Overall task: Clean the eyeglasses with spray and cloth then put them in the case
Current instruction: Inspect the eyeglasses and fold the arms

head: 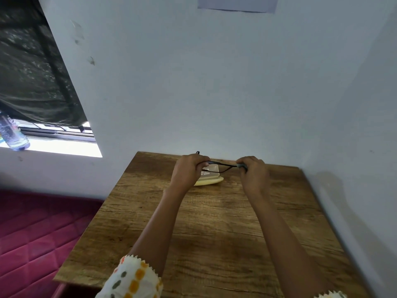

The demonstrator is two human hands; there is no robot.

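Dark-framed eyeglasses (221, 164) hang between my two hands above the far end of the wooden table (214, 222). My left hand (189, 173) grips their left end and my right hand (253, 173) grips their right end. Below the glasses a clear box-like item (211, 169) rests on a pale yellow object (211, 182), perhaps the case or the cloth; I cannot tell which. My left hand hides part of both. No spray bottle shows on the table.
The table stands in a corner, with a white wall behind it and another along its right side. A maroon quilted mattress (36, 233) lies to the left. A plastic bottle (12, 134) stands on the window sill at far left, under a dark curtain (32, 67).
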